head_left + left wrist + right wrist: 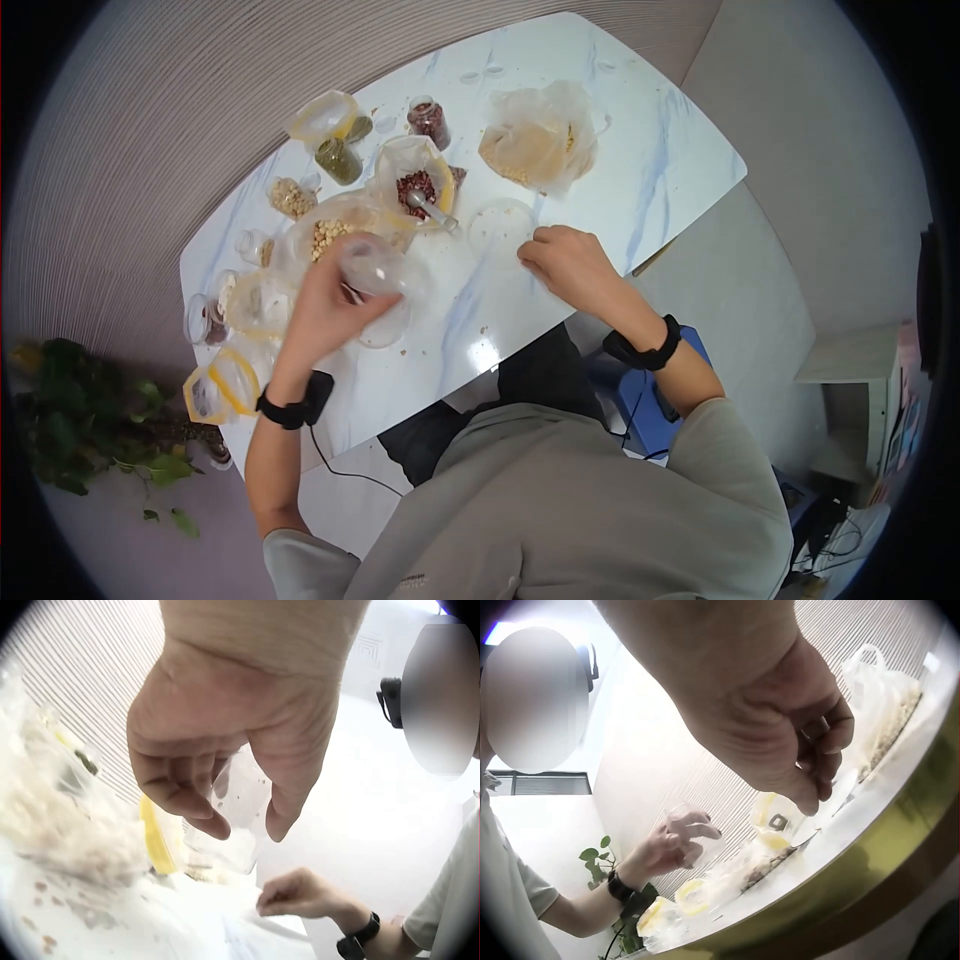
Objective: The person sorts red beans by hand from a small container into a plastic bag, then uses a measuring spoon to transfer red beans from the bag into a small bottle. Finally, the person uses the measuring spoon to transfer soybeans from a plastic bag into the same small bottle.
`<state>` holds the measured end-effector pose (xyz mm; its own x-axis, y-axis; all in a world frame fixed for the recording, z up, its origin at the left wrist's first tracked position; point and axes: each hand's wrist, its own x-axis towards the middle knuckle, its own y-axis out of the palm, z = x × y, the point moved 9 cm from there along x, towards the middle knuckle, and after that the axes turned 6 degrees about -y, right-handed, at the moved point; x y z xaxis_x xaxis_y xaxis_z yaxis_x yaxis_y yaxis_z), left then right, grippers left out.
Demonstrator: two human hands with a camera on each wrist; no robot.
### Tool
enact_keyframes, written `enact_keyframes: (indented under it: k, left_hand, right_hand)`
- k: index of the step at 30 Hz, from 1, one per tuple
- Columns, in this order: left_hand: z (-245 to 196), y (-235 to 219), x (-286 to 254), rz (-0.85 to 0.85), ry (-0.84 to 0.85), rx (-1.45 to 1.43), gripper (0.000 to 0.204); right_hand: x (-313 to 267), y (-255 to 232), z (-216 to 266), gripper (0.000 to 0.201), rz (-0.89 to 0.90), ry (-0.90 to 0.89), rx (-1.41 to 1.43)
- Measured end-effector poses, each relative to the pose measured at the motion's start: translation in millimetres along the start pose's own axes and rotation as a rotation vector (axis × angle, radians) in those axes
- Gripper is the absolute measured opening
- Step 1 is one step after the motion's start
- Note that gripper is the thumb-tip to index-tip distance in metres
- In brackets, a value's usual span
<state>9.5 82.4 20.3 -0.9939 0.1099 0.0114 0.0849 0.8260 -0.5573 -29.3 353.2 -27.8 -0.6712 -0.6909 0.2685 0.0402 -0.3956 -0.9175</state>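
Note:
My left hand holds a clear plastic jar over the table, thumb on one side and fingers on the other. A few small specks show on the jar's clear wall in the left wrist view. My right hand is low over the table with its fingers curled and the thumb against them. Its fingertips are beside a round clear dish dotted with small bits. No object shows between these fingers. Near the left hand lies an open bag of pale beans.
A bag of dark red beans has a clear scoop in it. Behind stand a jar of red beans and a jar of green beans. A knotted bag sits far right. Yellow-edged bags line the left.

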Motion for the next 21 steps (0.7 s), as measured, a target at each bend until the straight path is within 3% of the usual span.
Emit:
enact_keyframes:
  k: [4, 10, 13, 19, 21]
  left_hand:
    - [-1.3, -32.7, -2.7, -0.086, -0.015, -0.119, 0.065]
    - [-11.5, -28.2, -9.2, -0.074, -0.078, -0.034, 0.071]
    - [-9.9, -26.5, -9.2, -0.083, -0.034, -0.086, 0.071]
    - [-14.0, -22.1, -0.3, -0.053, 0.010, -0.017, 0.064]
    - [-16.3, -17.5, 5.2, 0.000, -0.066, 0.049, 0.067]
  right_hand:
    - [-8.1, 24.6, 38.0, 0.006, -0.003, -0.133, -0.063]
    - [14.0, 62.3, 95.7, 0.009, -0.047, -0.305, 0.034]
    - [23.3, 77.1, 130.4, 0.009, -0.006, -0.386, 0.057]
    - [39.3, 106.4, 196.3, 0.010, -0.114, -0.527, 0.061]
    - [45.9, 111.7, 215.2, 0.011, -0.136, -0.545, 0.076]
